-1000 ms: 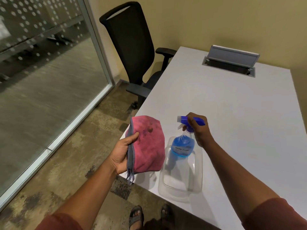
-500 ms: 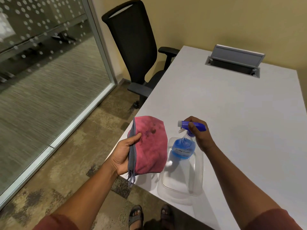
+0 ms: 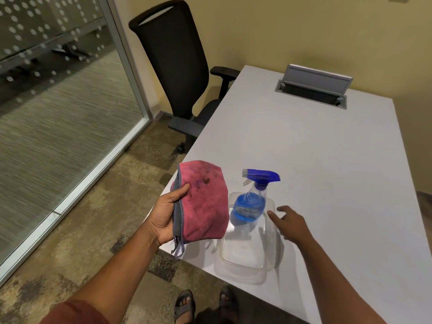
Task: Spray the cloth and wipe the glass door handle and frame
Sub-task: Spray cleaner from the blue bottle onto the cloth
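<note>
My left hand (image 3: 166, 218) grips a folded pink cloth (image 3: 203, 202) with a grey stitched edge, held over the near left corner of the white table (image 3: 315, 160). Dark stains mark the cloth's upper part. A spray bottle (image 3: 253, 202) with a blue trigger head and blue liquid stands upright in a clear plastic container (image 3: 245, 256) on the table. My right hand (image 3: 291, 224) hovers just right of the bottle, fingers spread, holding nothing. The glass wall (image 3: 58, 108) with its metal frame (image 3: 131, 66) fills the left side; no door handle is in view.
A black office chair (image 3: 177, 66) stands between the glass wall and the table's far left corner. A grey cable box with a raised lid (image 3: 315, 86) is set into the table's far end. My sandalled feet (image 3: 203, 305) stand on patterned carpet by the table's near edge.
My right hand has let go of the spray bottle's head and pulled back to the right and towards me. The bottle now stands alone in the container. The cloth stays in my left hand.
</note>
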The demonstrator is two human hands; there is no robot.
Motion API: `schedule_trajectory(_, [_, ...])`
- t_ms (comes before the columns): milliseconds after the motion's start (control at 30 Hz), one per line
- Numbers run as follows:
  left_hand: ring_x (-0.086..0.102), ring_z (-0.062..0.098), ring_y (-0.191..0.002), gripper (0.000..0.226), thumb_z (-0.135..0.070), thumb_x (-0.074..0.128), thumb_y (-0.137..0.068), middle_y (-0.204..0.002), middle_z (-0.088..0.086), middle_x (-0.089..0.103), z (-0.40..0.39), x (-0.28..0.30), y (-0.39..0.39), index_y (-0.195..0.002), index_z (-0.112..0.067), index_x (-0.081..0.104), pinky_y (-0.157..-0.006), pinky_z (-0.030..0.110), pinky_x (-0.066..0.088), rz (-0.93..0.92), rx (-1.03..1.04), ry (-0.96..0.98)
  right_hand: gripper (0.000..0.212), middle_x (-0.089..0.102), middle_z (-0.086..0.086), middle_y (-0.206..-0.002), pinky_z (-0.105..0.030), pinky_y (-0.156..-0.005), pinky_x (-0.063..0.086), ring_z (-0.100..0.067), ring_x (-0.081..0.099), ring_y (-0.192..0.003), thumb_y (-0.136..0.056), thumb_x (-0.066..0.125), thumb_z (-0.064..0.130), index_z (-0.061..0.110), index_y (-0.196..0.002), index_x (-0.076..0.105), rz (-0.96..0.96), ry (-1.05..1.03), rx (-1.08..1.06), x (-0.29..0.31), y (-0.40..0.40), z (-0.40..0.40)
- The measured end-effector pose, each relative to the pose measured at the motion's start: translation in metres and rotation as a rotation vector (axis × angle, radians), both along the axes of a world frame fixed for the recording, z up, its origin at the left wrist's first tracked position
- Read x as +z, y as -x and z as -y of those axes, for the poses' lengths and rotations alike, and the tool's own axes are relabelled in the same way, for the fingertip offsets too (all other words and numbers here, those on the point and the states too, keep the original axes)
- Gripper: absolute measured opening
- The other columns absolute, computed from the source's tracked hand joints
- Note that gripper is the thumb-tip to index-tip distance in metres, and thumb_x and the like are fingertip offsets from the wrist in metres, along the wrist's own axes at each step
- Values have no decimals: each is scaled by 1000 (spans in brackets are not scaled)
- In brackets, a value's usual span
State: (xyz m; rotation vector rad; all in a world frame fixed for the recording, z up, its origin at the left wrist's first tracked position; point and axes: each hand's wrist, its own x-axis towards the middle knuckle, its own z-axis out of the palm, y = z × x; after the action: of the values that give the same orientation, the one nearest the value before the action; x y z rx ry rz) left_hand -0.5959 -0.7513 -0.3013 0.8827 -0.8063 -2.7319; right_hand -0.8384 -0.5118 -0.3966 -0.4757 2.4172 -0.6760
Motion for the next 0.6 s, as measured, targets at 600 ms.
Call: schedule_trajectory(600, [71,34,-106,36,-24,64,-87,-117,18,73,4,-3,-10,-117,-5,74,-87,48,58,-1,-8,2,31,60,-6,-82,-26,-67,36,-21,51,-70,-101,42,22,6,-90,66,-191,-103,-113,-17,-12,37])
